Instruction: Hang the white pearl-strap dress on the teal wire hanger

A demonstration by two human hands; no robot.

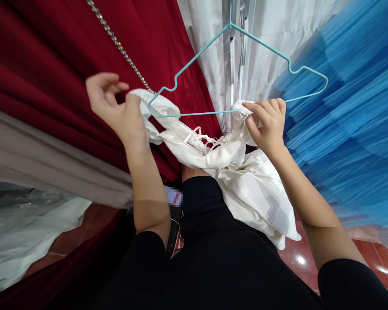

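A white dress [207, 155] with bead-trimmed edges and thin lacing hangs in front of me, its skirt bunched toward the lower right. The left end of a light blue wire hanger [200, 113] passes through one of its shoulder straps [161, 103]. Beside that strap is my left hand [111, 103], its thumb against the fabric and its fingers loosely bent, apart from it. Between thumb and fingers, my right hand [267, 118] pinches the other shoulder part, next to the hanger's bottom bar. The hanger's right end sticks out past this hand, free of cloth.
Dark red fabric [161, 43] with a rhinestone band [116, 43] hangs at the left. Blue tulle [352, 129] fills the right side. White curtains [265, 51] and a metal pole stand behind. Pale fabric [35, 232] lies low at left, above red floor tiles [300, 258].
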